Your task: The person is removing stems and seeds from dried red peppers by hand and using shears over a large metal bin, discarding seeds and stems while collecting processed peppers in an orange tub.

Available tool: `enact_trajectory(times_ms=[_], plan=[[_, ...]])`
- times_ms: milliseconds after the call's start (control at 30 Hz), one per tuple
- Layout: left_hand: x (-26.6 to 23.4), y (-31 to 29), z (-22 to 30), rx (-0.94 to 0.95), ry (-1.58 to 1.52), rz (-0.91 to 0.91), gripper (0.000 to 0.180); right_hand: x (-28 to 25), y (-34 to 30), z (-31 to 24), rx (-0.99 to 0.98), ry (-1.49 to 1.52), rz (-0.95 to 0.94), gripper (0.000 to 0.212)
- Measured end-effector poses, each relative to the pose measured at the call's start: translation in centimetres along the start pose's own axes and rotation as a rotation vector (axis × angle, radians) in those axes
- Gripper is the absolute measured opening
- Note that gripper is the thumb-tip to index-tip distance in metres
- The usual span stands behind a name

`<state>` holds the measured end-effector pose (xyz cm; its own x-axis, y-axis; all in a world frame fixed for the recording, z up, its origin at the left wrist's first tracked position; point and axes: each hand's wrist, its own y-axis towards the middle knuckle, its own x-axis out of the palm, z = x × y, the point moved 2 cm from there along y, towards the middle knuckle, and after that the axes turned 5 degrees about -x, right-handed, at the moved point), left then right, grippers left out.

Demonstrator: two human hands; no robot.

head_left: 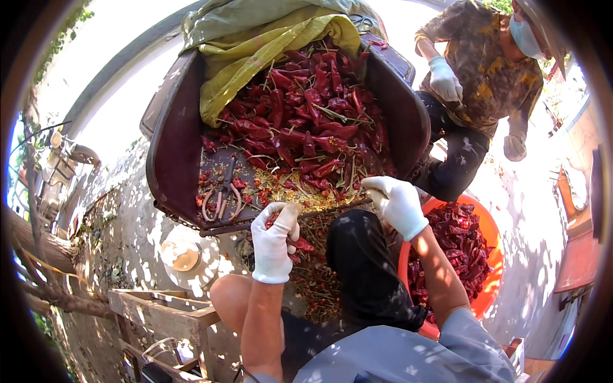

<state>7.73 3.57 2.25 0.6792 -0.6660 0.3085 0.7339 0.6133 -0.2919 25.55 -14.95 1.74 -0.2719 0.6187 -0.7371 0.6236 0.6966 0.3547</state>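
Note:
My left hand [273, 246], in a white glove, is closed around a dried red chili pepper [301, 244], just off the near edge of the cart bed. Part of the pepper is hidden inside the fingers. Also in a white glove, my right hand [399, 205] is at the bed's near right corner, fingertips pinched together; what they hold, if anything, is too small to make out. Beyond both hands, a heap of red chili peppers [306, 121] fills the dark red cart bed [172, 153]. Scissors [223, 199] lie on its floor at the left, among loose yellow seeds.
An orange basin [493, 255] of red peppers stands to my right. A masked co-worker [488, 70] in white gloves sits beyond it. A yellow sack [252, 54] drapes over the heap's far side. At the lower left stands a wooden stool [163, 313]. Stems litter the ground below the bed.

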Motion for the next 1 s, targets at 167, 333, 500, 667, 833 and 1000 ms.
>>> enact_trajectory(times_ms=[167,333,500,667,833,1000], plan=[[0.4,0.3,-0.1,-0.018,0.025,-0.007,0.025,6.2,4.9,0.5,-0.222,-0.249,0.134,0.037],[0.1,0.4,-0.1,-0.016,0.017,-0.014,0.026,8.9,7.8,1.6,-0.264,-0.391,0.016,0.021],[0.3,0.1,0.6,-0.049,0.030,0.061,0.020,6.0,7.1,-0.6,-0.287,-0.173,0.257,0.016],[0.7,0.2,0.6,0.007,0.022,0.080,0.028,4.4,5.4,-3.8,-0.269,-0.063,0.272,0.023],[1.7,0.1,0.2,0.036,0.094,0.018,0.029,5.2,1.8,-8.0,-0.378,-0.092,0.155,0.027],[0.3,0.5,-0.5,0.074,-0.177,0.122,0.015,5.6,0.8,-8.1,-0.254,0.008,0.106,0.030]])
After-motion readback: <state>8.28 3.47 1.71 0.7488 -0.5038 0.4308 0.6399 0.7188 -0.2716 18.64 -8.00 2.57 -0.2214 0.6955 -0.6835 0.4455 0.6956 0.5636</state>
